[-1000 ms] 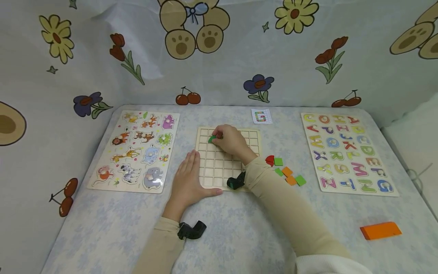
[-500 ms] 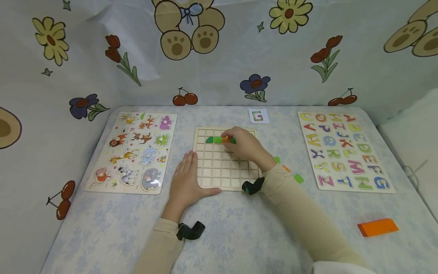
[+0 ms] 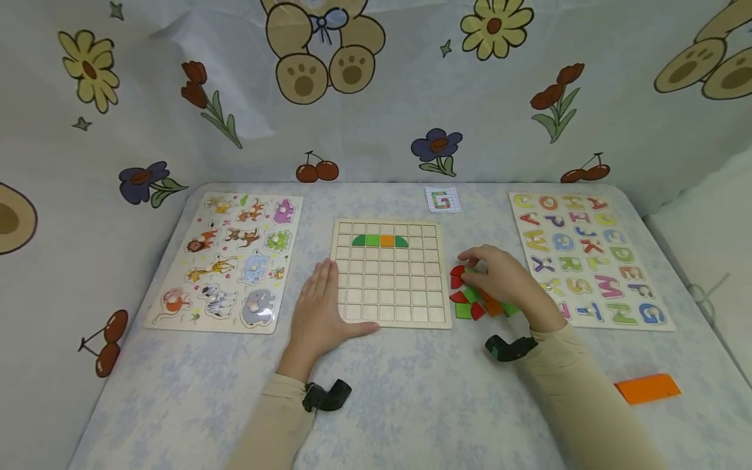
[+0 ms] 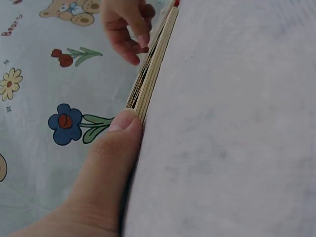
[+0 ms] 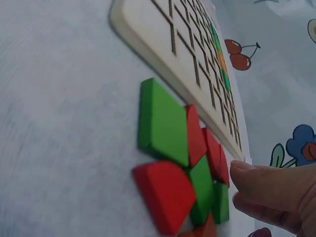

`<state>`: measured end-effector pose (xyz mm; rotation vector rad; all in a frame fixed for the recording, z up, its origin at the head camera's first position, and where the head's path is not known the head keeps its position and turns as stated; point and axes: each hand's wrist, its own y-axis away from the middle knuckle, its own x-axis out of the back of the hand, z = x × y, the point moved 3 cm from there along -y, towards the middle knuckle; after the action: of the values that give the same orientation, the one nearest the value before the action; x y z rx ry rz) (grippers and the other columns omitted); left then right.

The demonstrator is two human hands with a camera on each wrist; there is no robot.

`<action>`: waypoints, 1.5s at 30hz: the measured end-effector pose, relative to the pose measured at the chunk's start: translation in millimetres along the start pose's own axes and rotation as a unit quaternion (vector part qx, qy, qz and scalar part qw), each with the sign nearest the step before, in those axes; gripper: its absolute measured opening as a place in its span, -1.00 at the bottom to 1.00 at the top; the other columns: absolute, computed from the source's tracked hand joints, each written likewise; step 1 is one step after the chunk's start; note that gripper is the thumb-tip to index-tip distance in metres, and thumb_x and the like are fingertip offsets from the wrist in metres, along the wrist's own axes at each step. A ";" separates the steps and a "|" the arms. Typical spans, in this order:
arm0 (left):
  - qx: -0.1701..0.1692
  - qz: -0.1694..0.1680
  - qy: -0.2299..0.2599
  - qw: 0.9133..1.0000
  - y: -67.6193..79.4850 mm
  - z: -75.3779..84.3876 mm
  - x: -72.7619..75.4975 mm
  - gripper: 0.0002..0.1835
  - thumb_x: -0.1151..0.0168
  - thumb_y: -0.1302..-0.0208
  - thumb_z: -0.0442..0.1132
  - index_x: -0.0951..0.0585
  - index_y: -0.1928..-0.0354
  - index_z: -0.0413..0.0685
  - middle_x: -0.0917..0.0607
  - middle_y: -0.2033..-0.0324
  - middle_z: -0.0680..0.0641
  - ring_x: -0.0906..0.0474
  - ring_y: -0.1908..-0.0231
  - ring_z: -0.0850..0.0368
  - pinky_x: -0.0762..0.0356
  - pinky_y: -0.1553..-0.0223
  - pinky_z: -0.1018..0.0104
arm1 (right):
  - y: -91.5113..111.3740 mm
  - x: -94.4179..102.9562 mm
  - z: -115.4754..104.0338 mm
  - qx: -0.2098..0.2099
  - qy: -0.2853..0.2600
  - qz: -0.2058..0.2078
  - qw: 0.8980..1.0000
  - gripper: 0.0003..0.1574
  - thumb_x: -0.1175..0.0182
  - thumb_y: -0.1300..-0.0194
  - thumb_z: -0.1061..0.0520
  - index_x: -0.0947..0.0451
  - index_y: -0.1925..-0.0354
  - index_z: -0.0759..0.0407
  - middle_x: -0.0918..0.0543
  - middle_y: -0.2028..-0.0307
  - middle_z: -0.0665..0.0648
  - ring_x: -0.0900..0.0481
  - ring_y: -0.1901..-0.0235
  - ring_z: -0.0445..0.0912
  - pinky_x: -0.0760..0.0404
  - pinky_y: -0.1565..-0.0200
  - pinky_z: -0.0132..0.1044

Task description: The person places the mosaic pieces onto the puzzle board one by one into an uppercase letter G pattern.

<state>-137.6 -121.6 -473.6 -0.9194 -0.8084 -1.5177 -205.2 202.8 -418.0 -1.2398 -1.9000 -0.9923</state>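
A wooden grid board (image 3: 388,281) lies in the middle of the table. One row near its far side holds a dark green rounded tile (image 3: 359,241), a light green square tile (image 3: 373,240), an orange tile (image 3: 387,241) and another dark green rounded tile (image 3: 401,241). My left hand (image 3: 320,320) rests at the board's left side, its thumb (image 4: 101,163) against the near edge. Over a pile of loose tiles right of the board is my right hand (image 3: 505,281), fingers loosely bent, nothing visible between them. In the right wrist view, a green square tile (image 5: 165,126) and a red rounded tile (image 5: 165,195) lie beside the fingertips.
A small card (image 3: 443,200) with a coloured tile pattern lies behind the board. An animal puzzle (image 3: 229,261) is on the left, a letter puzzle (image 3: 593,261) on the right. An orange block (image 3: 648,389) sits at the front right.
My right hand set tiles along the row, which now shows a dark green, light green, orange and dark green piece, then moved right to the pile. My left hand stayed put.
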 end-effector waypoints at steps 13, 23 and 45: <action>0.005 -0.001 0.001 1.000 -2.1 -2.8 -1.7 0.61 -0.23 0.38 0.74 0.16 -0.59 -0.12 0.16 -0.60 -0.10 0.29 -0.59 -0.01 0.15 -0.57 -0.02 | 9.8 -5.8 24.1 -0.030 -0.020 0.027 0.999 -0.66 -0.27 -0.35 0.04 -0.56 -0.02 0.17 -0.58 0.00 0.23 -0.49 0.06 0.09 -0.56 0.00 0.03; -0.005 -0.009 0.002 1.000 -2.8 -2.0 -0.2 0.62 -0.28 0.39 0.71 0.17 -0.58 -0.16 0.16 -0.60 -0.13 0.30 -0.59 -0.03 0.18 -0.58 -0.02 | -2.1 0.0 12.0 -0.012 -0.070 0.046 0.996 -0.77 -0.21 -0.41 0.10 -0.48 0.01 0.09 -0.58 0.05 0.17 -0.45 0.29 0.02 -0.50 0.30 -0.27; -0.012 -0.008 -0.014 1.000 0.4 -3.7 0.3 0.58 -0.20 0.33 0.74 0.15 -0.58 -0.15 0.12 -0.60 -0.10 0.23 -0.59 0.00 0.11 -0.57 0.02 | -82.2 -63.8 -118.3 0.070 -0.151 0.037 0.985 -0.82 -0.31 -0.33 0.08 -0.57 0.11 0.06 -0.64 0.26 0.04 -0.53 0.27 -0.10 -0.51 0.18 -0.27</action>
<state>-137.7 -125.1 -475.1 -0.9555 -0.8216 -1.5344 -246.7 51.4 -431.7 -1.4290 -2.0932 -0.6474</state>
